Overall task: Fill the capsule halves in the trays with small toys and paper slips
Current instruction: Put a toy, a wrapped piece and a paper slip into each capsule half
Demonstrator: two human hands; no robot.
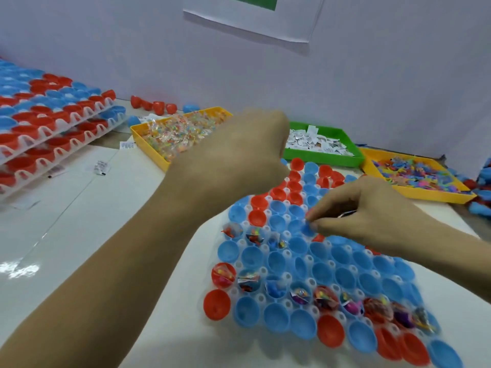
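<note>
A white sheet with a green block (255,17) hangs on the pale wall (398,75).

— Where was the left hand (239,147)?
— Stretched far forward on a long bare forearm, back of the hand up, fingers hidden.
— The right hand (356,208)?
— Lower, nearer, fingertips (312,221) pinched together, pointing left.
</note>
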